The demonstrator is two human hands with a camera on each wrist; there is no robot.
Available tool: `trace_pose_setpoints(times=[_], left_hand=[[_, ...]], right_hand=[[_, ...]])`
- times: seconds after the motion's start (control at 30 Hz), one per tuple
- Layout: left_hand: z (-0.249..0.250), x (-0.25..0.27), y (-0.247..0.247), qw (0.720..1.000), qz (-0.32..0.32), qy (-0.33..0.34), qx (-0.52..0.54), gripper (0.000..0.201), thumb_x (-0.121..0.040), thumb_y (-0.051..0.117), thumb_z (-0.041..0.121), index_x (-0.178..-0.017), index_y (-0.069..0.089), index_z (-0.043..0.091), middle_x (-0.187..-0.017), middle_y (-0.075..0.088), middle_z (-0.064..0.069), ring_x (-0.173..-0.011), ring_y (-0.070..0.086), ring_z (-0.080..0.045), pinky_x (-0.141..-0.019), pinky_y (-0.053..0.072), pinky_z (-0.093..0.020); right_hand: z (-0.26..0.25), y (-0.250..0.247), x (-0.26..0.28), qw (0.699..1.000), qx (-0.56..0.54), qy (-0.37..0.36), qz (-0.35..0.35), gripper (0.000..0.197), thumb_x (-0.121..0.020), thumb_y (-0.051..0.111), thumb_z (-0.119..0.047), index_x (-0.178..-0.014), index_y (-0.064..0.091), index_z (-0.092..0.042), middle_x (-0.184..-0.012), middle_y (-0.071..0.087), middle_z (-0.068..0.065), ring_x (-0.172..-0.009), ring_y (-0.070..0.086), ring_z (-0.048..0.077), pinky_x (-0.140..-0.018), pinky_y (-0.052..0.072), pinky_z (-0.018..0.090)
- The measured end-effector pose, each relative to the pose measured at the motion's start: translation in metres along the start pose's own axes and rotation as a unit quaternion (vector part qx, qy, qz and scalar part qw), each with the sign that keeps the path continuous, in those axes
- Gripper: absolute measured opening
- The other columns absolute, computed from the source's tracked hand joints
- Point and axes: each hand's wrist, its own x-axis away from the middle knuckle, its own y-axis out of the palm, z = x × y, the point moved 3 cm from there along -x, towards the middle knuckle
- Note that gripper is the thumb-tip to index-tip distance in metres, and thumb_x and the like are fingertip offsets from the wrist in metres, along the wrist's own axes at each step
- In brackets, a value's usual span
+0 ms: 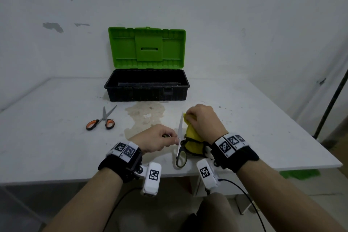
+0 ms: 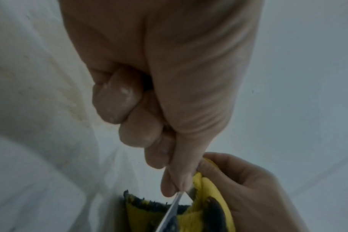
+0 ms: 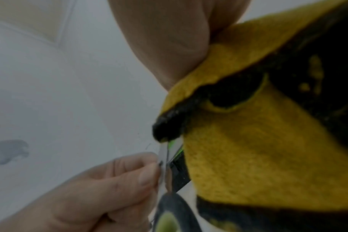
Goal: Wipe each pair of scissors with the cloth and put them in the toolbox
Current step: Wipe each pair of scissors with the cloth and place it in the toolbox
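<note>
White desk [image 1: 56, 147]: left hand [image 1: 154, 140] pinches the green scissors [image 1: 180, 143] at the pivot, blades pointing away toward the toolbox [image 1: 146, 91]; right hand [image 1: 204, 120] grips the cloth [image 1: 192, 137] near the tip.

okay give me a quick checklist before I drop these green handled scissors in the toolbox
1. Toolbox lid up, opening free: ok.
2. Room inside the toolbox: ok, as far as the head view shows the dark interior.
3. Left hand has a firm hold on the green-handled scissors: ok, thumb and finger pinch them near the pivot.
4. Blades closed for carrying: not ok, the right wrist view shows them slightly apart.
5. Wipe finished: cannot tell; right hand holds the yellow cloth against the blade near the tip.
6. Orange-handled scissors wiped and stowed: not ok, lying on the table, blades open.
</note>
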Motion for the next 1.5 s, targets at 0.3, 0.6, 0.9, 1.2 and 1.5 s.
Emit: trace_pose_setpoints(times=[0.3, 0.6, 0.9, 1.2, 1.5], left_hand=[[0.0, -0.003, 0.0, 1.0, 0.008, -0.01, 0.012, 0.018, -0.093, 0.067, 0.029, -0.085, 0.075, 0.015, -0.06, 0.049, 0.004, -0.045, 0.037, -0.007, -0.045, 0.032, -0.02], [-0.004, -0.001, -0.006, 0.998, 0.021, -0.052, 0.004, 0.02, -0.093, 0.063, 0.039, -0.091, 0.075, 0.023, -0.069, 0.052, 0.002, -0.054, 0.041, -0.01, -0.048, 0.034, -0.019], [0.011, -0.004, -0.014, 0.998, 0.025, -0.051, 0.037, 0.018, -0.096, 0.054, 0.011, -0.088, 0.07, 0.008, -0.067, 0.065, -0.004, -0.053, 0.062, -0.016, -0.047, 0.041, -0.02], [0.014, -0.006, -0.016, 0.992, 0.061, -0.051, 0.097, 0.023, -0.098, 0.056, 0.018, -0.088, 0.069, 0.002, -0.05, 0.057, 0.01, -0.043, 0.044, -0.007, -0.043, 0.035, -0.021], [0.015, -0.004, -0.016, 0.962, 0.033, -0.096, 0.252, 0.028, -0.097, 0.057, 0.008, -0.105, 0.064, -0.017, -0.089, 0.06, -0.021, -0.076, 0.061, -0.027, -0.067, 0.061, -0.028]], right_hand=[[-0.022, -0.006, 0.007, 0.998, -0.017, -0.058, 0.006, 0.017, -0.094, 0.055, -0.015, -0.097, 0.072, -0.01, -0.095, 0.064, 0.007, -0.09, 0.057, 0.023, -0.08, 0.047, 0.036], [-0.026, 0.0, 0.025, 0.996, -0.012, -0.082, -0.045, 0.018, -0.094, 0.056, -0.019, -0.094, 0.073, -0.015, -0.094, 0.064, 0.002, -0.085, 0.058, 0.016, -0.077, 0.048, 0.028], [-0.023, 0.001, 0.029, 0.998, -0.018, -0.05, -0.038, 0.017, -0.093, 0.059, -0.022, -0.099, 0.074, -0.017, -0.094, 0.065, 0.001, -0.085, 0.058, 0.017, -0.075, 0.048, 0.028], [-0.031, 0.003, 0.027, 0.996, -0.015, -0.091, -0.021, 0.018, -0.095, 0.057, -0.023, -0.097, 0.072, -0.013, -0.093, 0.062, 0.003, -0.088, 0.057, 0.018, -0.075, 0.049, 0.032], [-0.033, 0.014, 0.023, 0.992, 0.03, -0.118, -0.026, 0.017, -0.094, 0.056, -0.016, -0.093, 0.07, -0.007, -0.091, 0.06, 0.009, -0.091, 0.056, 0.025, -0.073, 0.051, 0.039]])
